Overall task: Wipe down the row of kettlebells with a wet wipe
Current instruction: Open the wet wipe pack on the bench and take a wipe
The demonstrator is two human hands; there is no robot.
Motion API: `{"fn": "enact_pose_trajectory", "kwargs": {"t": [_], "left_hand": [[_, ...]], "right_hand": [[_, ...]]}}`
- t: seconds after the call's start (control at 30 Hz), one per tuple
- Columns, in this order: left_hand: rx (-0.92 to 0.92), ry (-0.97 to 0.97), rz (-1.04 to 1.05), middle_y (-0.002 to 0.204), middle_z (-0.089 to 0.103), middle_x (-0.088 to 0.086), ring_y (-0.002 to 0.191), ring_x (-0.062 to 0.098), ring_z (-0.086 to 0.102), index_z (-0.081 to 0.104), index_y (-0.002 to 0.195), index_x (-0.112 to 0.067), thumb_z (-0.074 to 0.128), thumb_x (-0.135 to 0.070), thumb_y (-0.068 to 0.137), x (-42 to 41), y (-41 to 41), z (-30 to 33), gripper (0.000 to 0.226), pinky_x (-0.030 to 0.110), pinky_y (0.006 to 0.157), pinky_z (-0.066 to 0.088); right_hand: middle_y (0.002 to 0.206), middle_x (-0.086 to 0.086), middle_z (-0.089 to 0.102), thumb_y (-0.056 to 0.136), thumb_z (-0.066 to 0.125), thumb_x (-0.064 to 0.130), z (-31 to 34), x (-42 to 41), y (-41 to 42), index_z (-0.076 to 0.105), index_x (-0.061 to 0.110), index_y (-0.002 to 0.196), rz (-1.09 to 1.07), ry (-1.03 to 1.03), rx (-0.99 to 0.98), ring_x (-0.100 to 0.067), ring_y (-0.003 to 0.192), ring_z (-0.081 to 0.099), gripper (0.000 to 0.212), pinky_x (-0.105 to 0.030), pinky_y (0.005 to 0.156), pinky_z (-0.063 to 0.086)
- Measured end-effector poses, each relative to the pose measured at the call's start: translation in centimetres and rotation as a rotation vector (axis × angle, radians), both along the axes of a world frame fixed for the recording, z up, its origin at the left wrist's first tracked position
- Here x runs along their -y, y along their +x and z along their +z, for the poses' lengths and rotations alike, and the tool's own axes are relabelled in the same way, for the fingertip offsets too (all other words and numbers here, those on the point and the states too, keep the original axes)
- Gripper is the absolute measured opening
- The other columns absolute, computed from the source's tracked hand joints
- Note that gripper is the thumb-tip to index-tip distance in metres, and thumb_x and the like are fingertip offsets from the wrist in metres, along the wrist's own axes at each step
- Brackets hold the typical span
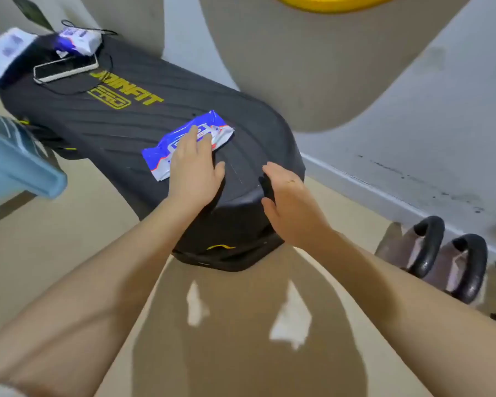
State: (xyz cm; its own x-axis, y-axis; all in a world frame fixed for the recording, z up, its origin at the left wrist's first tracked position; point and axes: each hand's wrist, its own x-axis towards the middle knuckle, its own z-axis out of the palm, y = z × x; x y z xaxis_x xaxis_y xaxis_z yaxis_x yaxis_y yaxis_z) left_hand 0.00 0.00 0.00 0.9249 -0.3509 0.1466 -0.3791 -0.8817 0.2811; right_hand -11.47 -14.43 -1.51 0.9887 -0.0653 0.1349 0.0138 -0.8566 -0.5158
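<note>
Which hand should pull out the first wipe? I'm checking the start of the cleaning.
Probably the right hand: it hovers free beside the wipe pack on the bench, while the left hand lies flat on the pack, well placed to steady it.

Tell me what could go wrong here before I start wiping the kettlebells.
The wipe pack lies flat under your left hand, apparently unopened; pulling one-handed may drag the whole pack across the bench. The phone sits near the bench's far edge and could get knocked off. The kettlebells stand close by your feet.
</note>
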Motion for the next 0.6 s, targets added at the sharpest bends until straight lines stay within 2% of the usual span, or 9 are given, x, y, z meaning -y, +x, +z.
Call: {"fn": "enact_pose_trajectory", "kwargs": {"t": [0.07,0.13,0.2,0.27,0.33,0.4,0.5,0.53,0.6], "left_hand": [[-0.057,0.109,0.085,0.153,0.018,0.022,0.139,0.037,0.021,0.031,0.14,-0.004,0.053,-0.033,0.089,-1.4,2.2,-0.6,0.063,0.044,0.111,0.022],[-0.151,0.189,0.119,0.149,0.027,0.021,0.135,0.037,0.027,0.031,0.139,-0.006,0.051,-0.036,0.09,-2.6,4.0,-1.6,0.061,0.047,0.106,0.029],[-0.158,0.211,0.11,0.136,0.042,0.02,0.125,0.037,0.037,0.038,0.133,-0.006,0.046,-0.029,0.094,-2.9,5.1,-2.2,0.046,0.049,0.091,0.04],[-0.108,0.251,0.092,0.123,0.051,0.021,0.115,0.037,0.044,0.044,0.124,-0.004,0.04,-0.014,0.095,-2.8,5.4,-2.0,0.031,0.045,0.078,0.043],[0.007,0.287,0.055,0.107,0.059,0.022,0.095,0.035,0.053,0.053,0.111,-0.004,0.048,-0.004,0.087,-2.9,4.9,-1.4,0.024,0.038,0.068,0.044],[0.184,0.248,-0.017,0.095,0.063,0.018,0.081,0.032,0.059,0.059,0.099,-0.007,0.062,-0.007,0.079,-2.9,3.4,-0.7,0.021,0.033,0.061,0.047],[0.068,0.255,-0.274,0.12,0.056,0.011,0.108,0.026,0.054,0.05,0.116,-0.011,0.036,-0.02,0.096,-2.2,-0.2,-1.9,0.026,0.034,0.079,0.045],[0.068,0.202,-0.35,0.119,0.057,0.009,0.105,0.025,0.056,0.051,0.114,-0.011,0.034,-0.025,0.096,-2.3,-0.9,-2.7,0.028,0.033,0.077,0.046],[0.057,0.001,-0.388,0.098,0.065,0.01,0.083,0.024,0.065,0.06,0.096,-0.009,0.037,-0.033,0.092,-3.0,-1.1,-3.1,0.033,0.03,0.06,0.048]], "right_hand": [[0.146,-0.008,0.041,0.092,0.052,0.013,0.6,-0.4,0.9,0.039,0.006,0.139,-0.031,0.044,-0.086,-0.024,0.135,0.036,0.049,-0.034,0.11,0.03],[0.146,-0.006,0.039,0.094,0.049,0.014,0.8,-0.5,1.9,0.038,0.007,0.137,-0.052,0.03,-0.146,-0.022,0.136,0.032,0.044,-0.033,0.108,0.029],[0.15,-0.005,0.034,0.096,0.046,0.017,0.5,-0.6,3.5,0.035,0.009,0.139,-0.091,0.026,-0.168,-0.021,0.139,0.028,0.045,-0.034,0.11,0.027],[0.153,-0.004,0.03,0.096,0.045,0.019,0.1,-0.7,5.0,0.033,0.01,0.142,-0.109,0.004,-0.139,-0.021,0.14,0.025,0.048,-0.033,0.113,0.023],[0.152,-0.006,0.032,0.096,0.046,0.018,-0.1,-1.0,6.1,0.035,0.009,0.14,-0.123,-0.018,-0.109,-0.022,0.139,0.027,0.047,-0.031,0.112,0.022],[0.149,-0.008,0.036,0.094,0.047,0.014,0.1,-1.5,6.7,0.038,0.007,0.139,-0.119,-0.013,-0.048,-0.024,0.137,0.031,0.046,-0.032,0.112,0.024],[0.14,-0.01,0.049,0.092,0.047,0.014,0.7,-1.8,7.7,0.042,0.009,0.138,-0.029,-0.05,0.077,-0.028,0.129,0.043,0.046,-0.038,0.107,0.033],[0.136,-0.009,0.054,0.091,0.046,0.017,0.8,-1.7,8.0,0.045,0.011,0.136,0.028,-0.109,0.072,-0.028,0.126,0.047,0.046,-0.039,0.105,0.035],[0.124,-0.007,0.063,0.089,0.042,0.025,0.6,-1.4,8.5,0.056,0.014,0.127,0.154,-0.246,-0.027,-0.028,0.118,0.054,0.041,-0.04,0.101,0.036]]}}
